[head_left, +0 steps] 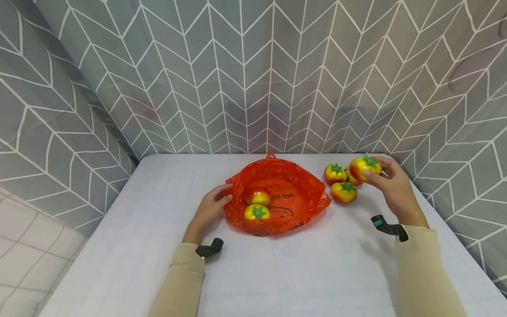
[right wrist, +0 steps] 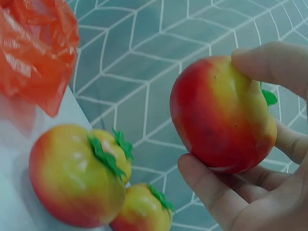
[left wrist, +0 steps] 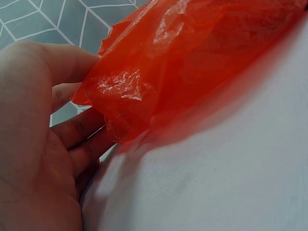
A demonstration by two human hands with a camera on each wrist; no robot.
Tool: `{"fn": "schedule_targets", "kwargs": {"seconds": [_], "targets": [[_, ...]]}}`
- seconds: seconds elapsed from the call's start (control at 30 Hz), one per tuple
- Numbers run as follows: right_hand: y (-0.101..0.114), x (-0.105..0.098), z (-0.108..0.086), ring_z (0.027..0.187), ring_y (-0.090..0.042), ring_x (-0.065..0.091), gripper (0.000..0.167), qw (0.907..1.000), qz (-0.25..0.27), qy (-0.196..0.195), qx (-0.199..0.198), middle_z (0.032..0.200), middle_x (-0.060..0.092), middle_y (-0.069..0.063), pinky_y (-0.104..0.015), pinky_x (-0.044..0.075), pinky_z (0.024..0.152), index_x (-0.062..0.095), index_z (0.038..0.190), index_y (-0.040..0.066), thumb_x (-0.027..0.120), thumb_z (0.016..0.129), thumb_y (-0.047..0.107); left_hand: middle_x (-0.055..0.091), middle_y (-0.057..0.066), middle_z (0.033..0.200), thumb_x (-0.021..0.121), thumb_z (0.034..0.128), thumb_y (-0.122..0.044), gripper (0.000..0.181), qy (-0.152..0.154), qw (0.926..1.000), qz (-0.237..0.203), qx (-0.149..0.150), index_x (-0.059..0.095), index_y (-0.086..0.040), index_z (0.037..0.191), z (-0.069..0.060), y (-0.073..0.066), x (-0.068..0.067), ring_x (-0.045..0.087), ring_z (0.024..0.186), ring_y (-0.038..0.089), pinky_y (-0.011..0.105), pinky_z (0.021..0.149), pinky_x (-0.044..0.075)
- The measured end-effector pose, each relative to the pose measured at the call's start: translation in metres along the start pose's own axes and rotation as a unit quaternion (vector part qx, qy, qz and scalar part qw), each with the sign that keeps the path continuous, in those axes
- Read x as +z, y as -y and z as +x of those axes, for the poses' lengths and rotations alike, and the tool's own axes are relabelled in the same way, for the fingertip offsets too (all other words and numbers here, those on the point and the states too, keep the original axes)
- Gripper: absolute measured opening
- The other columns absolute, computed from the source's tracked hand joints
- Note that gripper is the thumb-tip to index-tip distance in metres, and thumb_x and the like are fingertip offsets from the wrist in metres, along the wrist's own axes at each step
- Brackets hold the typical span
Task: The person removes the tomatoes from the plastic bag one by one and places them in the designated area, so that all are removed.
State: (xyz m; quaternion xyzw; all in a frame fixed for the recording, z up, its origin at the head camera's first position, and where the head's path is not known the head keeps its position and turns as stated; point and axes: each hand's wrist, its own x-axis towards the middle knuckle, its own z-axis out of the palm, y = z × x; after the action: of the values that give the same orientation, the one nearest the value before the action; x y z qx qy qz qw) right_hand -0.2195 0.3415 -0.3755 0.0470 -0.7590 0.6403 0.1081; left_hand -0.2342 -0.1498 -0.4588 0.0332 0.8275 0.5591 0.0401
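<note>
A red plastic bag (head_left: 313, 198) lies on the table with its mouth spread wide and dark lettering inside. Two red-and-yellow toy tomatoes rest in it: one (head_left: 259, 196) behind, the other (head_left: 253, 212) nearer with its green leaf up. My left hand (head_left: 207, 211) holds the bag's left edge between thumb and fingers; some fingertips are hidden behind the plastic (left wrist: 130, 91). Right of the bag, my right hand (head_left: 396, 187) grips another toy tomato (right wrist: 216, 120) above the table, thumb on one side and fingers on the other.
Three more toy tomatoes sit together right of the bag: one at the back (head_left: 334, 175), one in front (head_left: 343, 193), and one (right wrist: 142, 209) partly hidden in the head view. A white-covered table (head_left: 277, 273) meets a grey patterned curtain (head_left: 257, 88) behind.
</note>
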Motion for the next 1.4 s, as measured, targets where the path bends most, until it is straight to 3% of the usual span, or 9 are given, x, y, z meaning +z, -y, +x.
{"fn": "schedule_targets", "kwargs": {"seconds": [0.27,0.53,0.73,0.9,1.0,1.1,1.23,1.4], "targets": [[-0.004,-0.012,-0.003,0.108,-0.009,0.057,0.046,0.9993,0.035,0.001,0.011,0.132,0.045,-0.003,-0.014,0.053,0.08,0.049,0.135,0.011,0.07,0.095,0.014,0.049,0.001,0.149,0.065,0.0973,-0.032,0.042,-0.002,1.0,-0.002,0.005,0.059,-0.026,0.138,0.0,0.003,0.0,0.04,0.141,0.026,0.05,0.112,0.037],[-0.006,-0.026,-0.003,0.103,-0.004,0.06,0.048,0.9989,0.01,0.002,0.046,0.125,0.05,0.002,-0.012,0.052,0.08,0.047,0.137,0.016,0.071,0.095,0.022,0.049,0.0,0.149,0.065,0.0973,-0.032,0.041,-0.002,0.9999,-0.004,0.01,0.059,-0.026,0.138,0.002,-0.001,-0.002,0.04,0.14,0.026,0.05,0.111,0.039],[-0.02,-0.034,-0.009,0.099,-0.002,0.061,0.048,0.9952,0.016,0.022,0.094,0.121,0.05,0.004,-0.013,0.053,0.08,0.045,0.136,0.018,0.07,0.095,0.022,0.051,0.0,0.148,0.065,0.0971,-0.03,0.04,0.007,0.9999,-0.001,0.008,0.06,-0.026,0.137,0.003,0.002,-0.003,0.042,0.139,0.027,0.05,0.111,0.038],[-0.032,-0.035,-0.005,0.096,0.001,0.061,0.039,0.9942,0.015,0.038,0.1,0.119,0.049,0.005,-0.012,0.053,0.08,0.046,0.13,0.024,0.068,0.097,0.021,0.051,0.0,0.147,0.066,0.096,-0.033,0.041,-0.001,1.0,0.0,0.01,0.061,-0.028,0.136,0.0,0.008,-0.002,0.043,0.139,0.026,0.051,0.111,0.039],[-0.036,-0.039,-0.002,0.095,0.002,0.061,0.043,0.9932,0.006,0.043,0.108,0.118,0.048,0.006,-0.012,0.053,0.079,0.044,0.135,0.02,0.066,0.098,0.02,0.05,-0.001,0.148,0.067,0.0955,-0.034,0.043,0.003,1.0,0.007,0.001,0.06,-0.029,0.137,0.004,0.007,-0.002,0.042,0.14,0.026,0.05,0.11,0.04],[-0.039,-0.043,0.003,0.097,0.004,0.058,0.059,0.9923,-0.034,0.048,0.109,0.122,0.045,0.006,-0.012,0.052,0.08,0.034,0.15,0.006,0.063,0.1,0.022,0.049,0.0,0.149,0.066,0.096,-0.033,0.043,0.001,1.0,0.009,0.0,0.059,-0.028,0.138,0.008,0.002,-0.003,0.041,0.14,0.026,0.05,0.11,0.04],[-0.048,-0.048,-0.005,0.103,0.002,0.052,0.077,0.989,-0.079,0.049,0.115,0.132,0.04,0.002,-0.01,0.05,0.082,0.017,0.156,-0.006,0.06,0.102,0.029,0.05,0.0,0.148,0.064,0.0963,-0.033,0.042,-0.002,1.0,0.008,-0.002,0.059,-0.029,0.138,0.0,0.005,0.0,0.041,0.14,0.026,0.05,0.111,0.038],[-0.045,-0.053,-0.002,0.102,0.0,0.051,0.08,0.9881,-0.05,0.054,0.135,0.133,0.038,-0.001,-0.011,0.051,0.08,0.015,0.156,-0.007,0.063,0.1,0.025,0.052,0.001,0.146,0.064,0.0976,-0.029,0.04,-0.003,0.9999,0.002,0.011,0.06,-0.026,0.137,-0.001,0.003,-0.001,0.042,0.139,0.027,0.051,0.113,0.035]]}}
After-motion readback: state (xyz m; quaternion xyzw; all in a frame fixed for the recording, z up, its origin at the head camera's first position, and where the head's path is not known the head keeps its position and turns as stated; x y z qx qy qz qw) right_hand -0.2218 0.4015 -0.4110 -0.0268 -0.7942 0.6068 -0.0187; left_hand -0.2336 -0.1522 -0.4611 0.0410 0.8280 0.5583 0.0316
